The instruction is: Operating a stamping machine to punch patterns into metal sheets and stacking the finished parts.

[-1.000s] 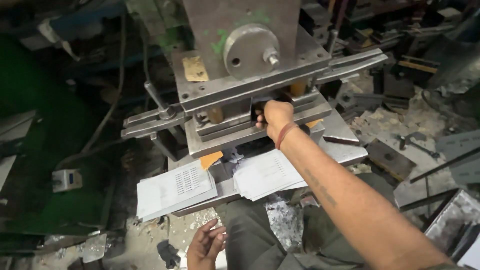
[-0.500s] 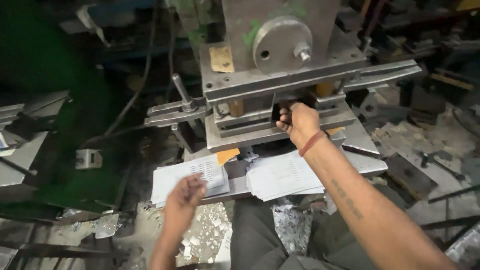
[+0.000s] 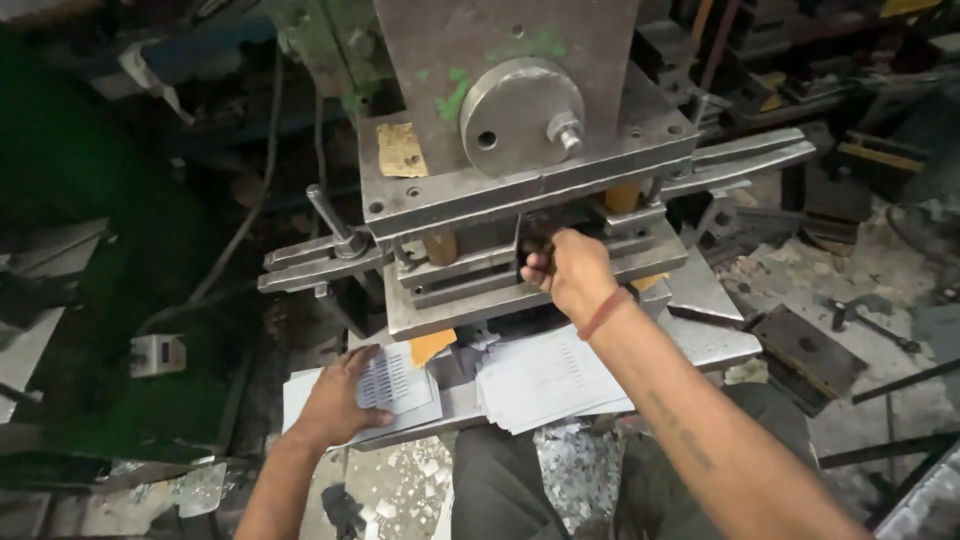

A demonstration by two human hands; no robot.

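right hand (image 3: 568, 272) fingertips hidden in press (image 3: 520, 150)

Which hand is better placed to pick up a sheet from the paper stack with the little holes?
Probably the left hand: it already rests flat on the punched paper stack. The right hand is up at the metal press, fingers tucked into its gap.

Dim workshop light falls from above, brightest on the grey steel press (image 3: 500, 150). The left side sinks into dark, greenish shadow. Edges look soft and slightly stretched.
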